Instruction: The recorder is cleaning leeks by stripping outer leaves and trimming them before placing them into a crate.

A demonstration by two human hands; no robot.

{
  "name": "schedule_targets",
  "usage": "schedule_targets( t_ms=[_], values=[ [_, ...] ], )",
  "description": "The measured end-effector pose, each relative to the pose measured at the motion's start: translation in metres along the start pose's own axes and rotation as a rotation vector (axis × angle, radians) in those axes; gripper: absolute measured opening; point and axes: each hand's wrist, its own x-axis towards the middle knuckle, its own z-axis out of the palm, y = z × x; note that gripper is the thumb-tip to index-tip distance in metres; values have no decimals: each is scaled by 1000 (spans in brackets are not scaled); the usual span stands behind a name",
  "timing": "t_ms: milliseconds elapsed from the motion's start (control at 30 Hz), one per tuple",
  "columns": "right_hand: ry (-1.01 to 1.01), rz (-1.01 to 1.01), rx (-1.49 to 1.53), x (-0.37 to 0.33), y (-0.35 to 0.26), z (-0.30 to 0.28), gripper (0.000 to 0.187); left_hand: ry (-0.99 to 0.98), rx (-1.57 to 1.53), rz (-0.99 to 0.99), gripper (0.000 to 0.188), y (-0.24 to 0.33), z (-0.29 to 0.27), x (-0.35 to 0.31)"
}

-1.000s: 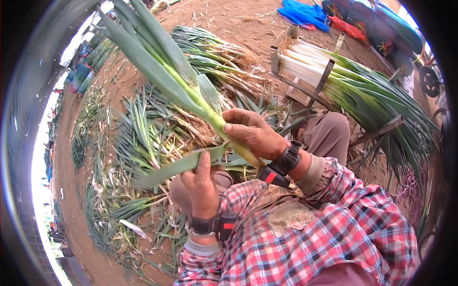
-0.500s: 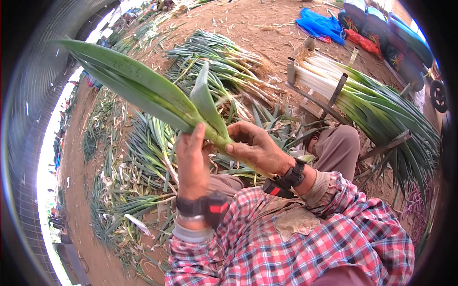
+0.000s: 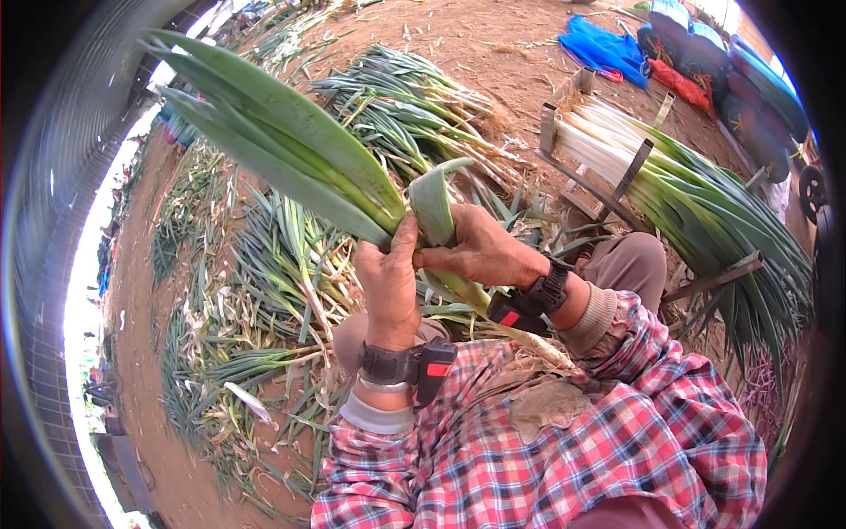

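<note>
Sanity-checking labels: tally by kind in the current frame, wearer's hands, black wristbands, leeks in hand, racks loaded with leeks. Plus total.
Left hand and right hand: 2
Black wristbands: 2
Held leek: 1
Loaded rack: 1
Total: 6

I see a red, white and dark blue plaid shirt (image 3: 608, 432) with a brownish patch (image 3: 548, 410) in front, a grey left cuff (image 3: 377, 414), tan right cuff (image 3: 592, 322), black wristbands (image 3: 386, 364) bearing red-marked black boxes (image 3: 434, 374), and mauve-brown trousers (image 3: 633, 263).
</note>
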Motion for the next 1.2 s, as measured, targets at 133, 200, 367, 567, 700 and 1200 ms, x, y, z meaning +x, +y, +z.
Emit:
schedule_targets(
  t_ms=[133, 200, 367, 567, 700, 1200],
  values=[
    [-29, 103, -262, -17, -19, -14, 28, 50, 93, 17, 24, -12, 4, 4],
    [-148, 132, -251, -47, -14, -18, 28, 139, 67, -13, 25, -2, -1, 26],
    [-337, 571, -638, -116, 32, -68, 34, 118, 29, 33, 28, 22, -57, 55],
    [53, 47, -302, -59, 29, -36, 36, 42, -105, -74, 30, 30, -36, 35],
    [91, -144, -229, -6, 0, 11, 30, 47, -159, -66, 31, 38, -8, 23],
    [-110, -272, -377, -51, 21, 14, 19, -25, -105, -152, 34, 1, -44, 15]
  ],
)
